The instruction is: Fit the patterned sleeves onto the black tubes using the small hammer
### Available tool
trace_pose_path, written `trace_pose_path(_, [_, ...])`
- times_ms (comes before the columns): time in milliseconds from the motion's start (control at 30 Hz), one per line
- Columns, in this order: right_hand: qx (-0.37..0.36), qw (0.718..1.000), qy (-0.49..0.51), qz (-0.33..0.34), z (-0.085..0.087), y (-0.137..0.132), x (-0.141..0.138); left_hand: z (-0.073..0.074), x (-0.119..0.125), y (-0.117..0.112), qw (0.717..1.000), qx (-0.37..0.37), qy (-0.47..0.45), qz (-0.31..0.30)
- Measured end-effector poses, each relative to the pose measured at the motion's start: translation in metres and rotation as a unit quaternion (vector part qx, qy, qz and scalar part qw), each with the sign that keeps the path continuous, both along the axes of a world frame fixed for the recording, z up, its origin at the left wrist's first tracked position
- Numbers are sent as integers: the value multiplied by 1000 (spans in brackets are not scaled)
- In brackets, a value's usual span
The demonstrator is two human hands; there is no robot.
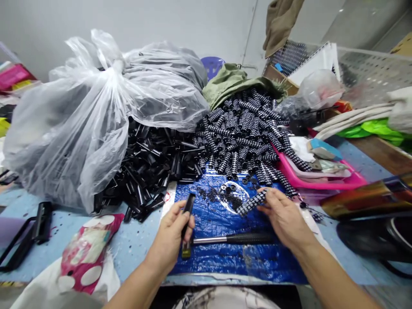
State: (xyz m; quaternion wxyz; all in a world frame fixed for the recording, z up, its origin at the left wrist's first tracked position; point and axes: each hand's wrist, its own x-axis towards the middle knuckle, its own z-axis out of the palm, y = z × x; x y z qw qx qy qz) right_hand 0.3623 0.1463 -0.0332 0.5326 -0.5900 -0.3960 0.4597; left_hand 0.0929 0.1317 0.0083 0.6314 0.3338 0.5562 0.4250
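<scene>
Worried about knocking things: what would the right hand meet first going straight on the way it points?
Likely the heap of studded rollers just beyond the right hand, which holds one studded roller; depth is hard to judge.

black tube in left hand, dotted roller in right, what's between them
Head view: between tube and roller, blue sheet with a white disc and small black bits; hammer lies nearer the person.

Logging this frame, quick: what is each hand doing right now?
Left hand: closed, fingers holding a plain black tube.
Right hand: closed, fingers holding a dotted roller.
</scene>
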Motion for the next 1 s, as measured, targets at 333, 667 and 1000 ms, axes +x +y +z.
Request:
trace_pose_path(333, [-145,915,340,160,26,-27,-80,0,25,-21,999,-25,-34,-12])
trace_pose_path(667, [-3,972,196,128,17,-28,-96,1,57,-28,990,119,59,-45])
trace_pose_path(1000, [389,832,-292,266,6,-39,-62,4,33,-39,994,73,69,-50])
